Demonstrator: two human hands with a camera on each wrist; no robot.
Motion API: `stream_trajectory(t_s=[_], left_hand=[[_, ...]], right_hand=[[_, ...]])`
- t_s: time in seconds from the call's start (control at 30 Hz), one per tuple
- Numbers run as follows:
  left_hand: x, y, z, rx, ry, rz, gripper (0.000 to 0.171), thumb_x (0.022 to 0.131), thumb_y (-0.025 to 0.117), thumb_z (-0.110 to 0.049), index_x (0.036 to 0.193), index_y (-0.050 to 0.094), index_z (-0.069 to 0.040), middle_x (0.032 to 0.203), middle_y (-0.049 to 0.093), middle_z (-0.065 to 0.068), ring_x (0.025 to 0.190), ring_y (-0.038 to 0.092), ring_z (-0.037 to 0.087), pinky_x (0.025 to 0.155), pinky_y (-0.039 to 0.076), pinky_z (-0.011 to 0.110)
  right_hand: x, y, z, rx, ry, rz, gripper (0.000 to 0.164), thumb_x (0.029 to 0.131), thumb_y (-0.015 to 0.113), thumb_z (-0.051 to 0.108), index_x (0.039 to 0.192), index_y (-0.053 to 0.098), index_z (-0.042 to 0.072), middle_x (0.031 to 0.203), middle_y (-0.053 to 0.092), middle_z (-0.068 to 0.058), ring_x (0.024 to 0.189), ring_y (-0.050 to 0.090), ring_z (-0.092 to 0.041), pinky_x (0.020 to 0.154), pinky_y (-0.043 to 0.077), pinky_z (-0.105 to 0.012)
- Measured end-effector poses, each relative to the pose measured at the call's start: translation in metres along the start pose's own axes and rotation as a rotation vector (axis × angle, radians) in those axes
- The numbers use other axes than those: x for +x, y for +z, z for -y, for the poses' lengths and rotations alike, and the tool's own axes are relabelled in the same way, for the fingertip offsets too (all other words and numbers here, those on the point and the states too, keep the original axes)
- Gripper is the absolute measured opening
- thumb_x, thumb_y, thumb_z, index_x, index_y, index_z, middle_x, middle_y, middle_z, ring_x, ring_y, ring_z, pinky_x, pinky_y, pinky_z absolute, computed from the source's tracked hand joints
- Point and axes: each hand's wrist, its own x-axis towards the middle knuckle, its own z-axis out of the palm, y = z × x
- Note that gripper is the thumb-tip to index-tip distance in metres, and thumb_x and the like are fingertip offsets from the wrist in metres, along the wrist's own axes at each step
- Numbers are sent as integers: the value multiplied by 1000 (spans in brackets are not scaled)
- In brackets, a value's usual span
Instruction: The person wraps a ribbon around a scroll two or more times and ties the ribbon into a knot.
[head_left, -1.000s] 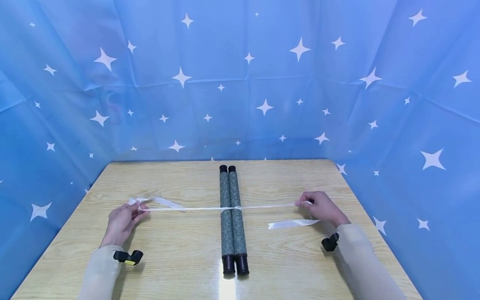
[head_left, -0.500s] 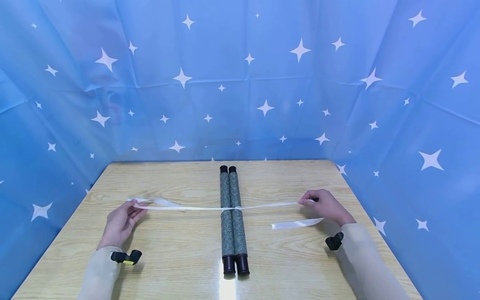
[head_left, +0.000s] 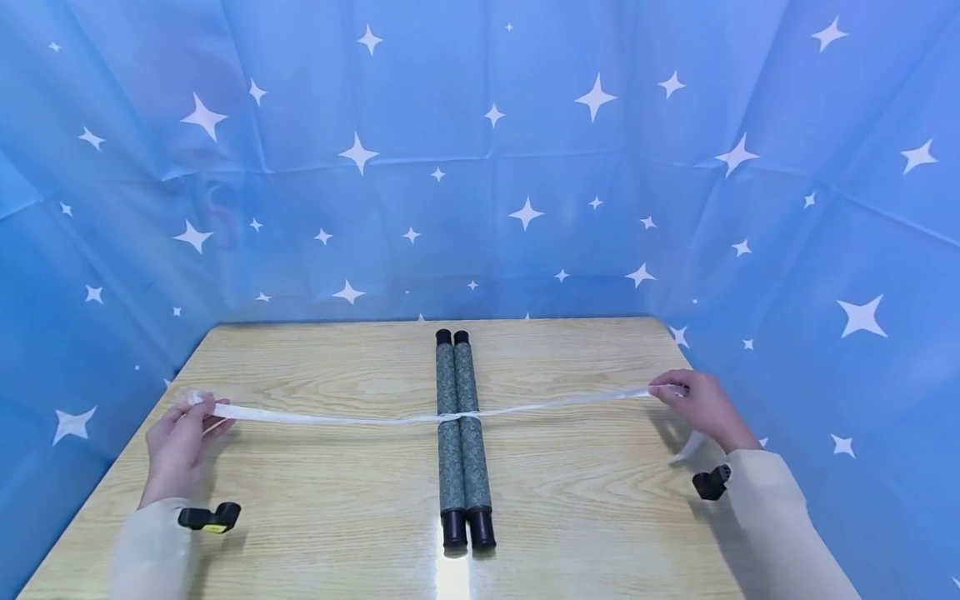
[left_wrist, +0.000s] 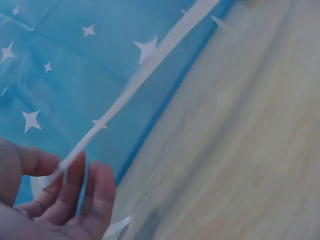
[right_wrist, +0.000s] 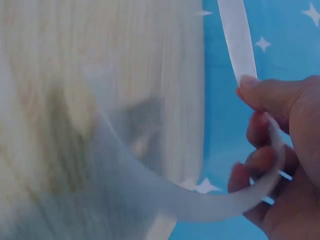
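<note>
Two grey-green patterned scroll rolls with dark end caps lie side by side at the middle of the table. A white ribbon runs round their middle and stretches out to both sides. At the left, my left hand pinches one ribbon end between thumb and fingers. My right hand pinches the other end, raised over the table's right side. In the right wrist view, a loose ribbon tail curves down from the right hand. The left wrist view shows the ribbon rising from the left hand's fingertips.
The wooden table reaches back to a blue curtain with white stars, which also closes in both sides. Each sleeve carries a small black wrist camera.
Both hands have drawn apart, left hand leftward and right hand rightward and slightly up. Longer lengths of ribbon now show on each side; the tails have been pulled outward. The scrolls stay put.
</note>
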Motion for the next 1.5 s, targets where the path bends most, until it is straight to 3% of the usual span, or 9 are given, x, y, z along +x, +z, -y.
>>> stream_trajectory(t_s=[0.17, 0.27, 0.4, 0.57, 0.7, 0.93, 1.2, 1.37, 1.5], left_hand=[[-2, -2, 2, 504, -20, -112, 62, 98, 58, -34, 145, 38, 2, 106, 58, 0, 75, 64, 4, 72, 53, 23], [-6, -3, 3, 769, 17, -123, 90, 98, 52, -46, 157, 10, 7, 128, 49, 27, 107, 59, 26, 88, 47, 39], [-12, 0, 2, 874, 94, -192, 98, 95, 54, -45, 156, 0, 8, 148, 8, 43, 131, 14, 55, 100, 27, 65], [-20, 23, 2, 916, 299, -237, 78, 95, 59, -33, 151, 27, 11, 142, 24, 41, 124, 24, 52, 91, 31, 62], [-27, 51, 8, 938, 441, -118, 55, 95, 62, -28, 134, 53, 9, 123, 49, 31, 104, 50, 38, 79, 41, 44], [-37, 101, 27, 978, 484, 155, 36, 95, 65, -31, 111, 65, 2, 100, 63, 16, 85, 59, 25, 70, 48, 33], [-56, 150, 56, 1109, 320, 416, 35, 95, 64, -39, 81, 56, -8, 67, 53, 4, 53, 47, 17, 53, 42, 31], [-64, 167, 69, 1283, 238, 430, 56, 91, 65, -48, 54, 39, -15, 48, 30, -6, 42, 24, 9, 41, 27, 24], [-67, 172, 74, 1376, 251, 428, 55, 88, 68, -49, 54, 39, -17, 50, 27, -6, 43, 23, 9, 39, 23, 23]], right_hand=[[-6, -1, -4, -15, 5, 22, 32, 99, 60, 26, 117, 70, 1, 121, 64, -22, 109, 57, -42, 86, 46, -56], [-7, 2, -5, -34, 6, 21, 36, 98, 61, 26, 121, 67, -1, 129, 58, -27, 121, 48, -48, 94, 39, -62], [-7, 4, -4, -33, 43, 18, 46, 100, 57, 32, 130, 61, -3, 134, 53, -29, 124, 43, -50, 96, 37, -64], [-4, 5, 10, -47, 93, -8, 52, 102, 51, 41, 128, 60, -3, 121, 61, -23, 107, 56, -39, 83, 47, -53], [1, 8, 23, -71, 111, -31, 47, 101, 52, 40, 119, 64, -2, 105, 66, -18, 89, 61, -29, 71, 50, -43], [8, 22, 36, -94, 173, 33, 42, 102, 51, 40, 101, 66, 1, 76, 61, -6, 63, 51, -20, 59, 41, -34], [15, 35, 42, -131, 262, 123, 55, 100, 48, 46, 57, 49, 13, 49, 34, 4, 44, 30, -13, 45, 29, -29], [20, 41, 42, -204, 349, 183, 59, 98, 46, 53, 60, 58, 10, 54, 46, -2, 51, 42, -19, 48, 34, -33], [20, 45, 41, -230, 394, 210, 54, 96, 49, 54, 67, 53, 9, 62, 46, -5, 58, 47, -22, 51, 37, -35]])
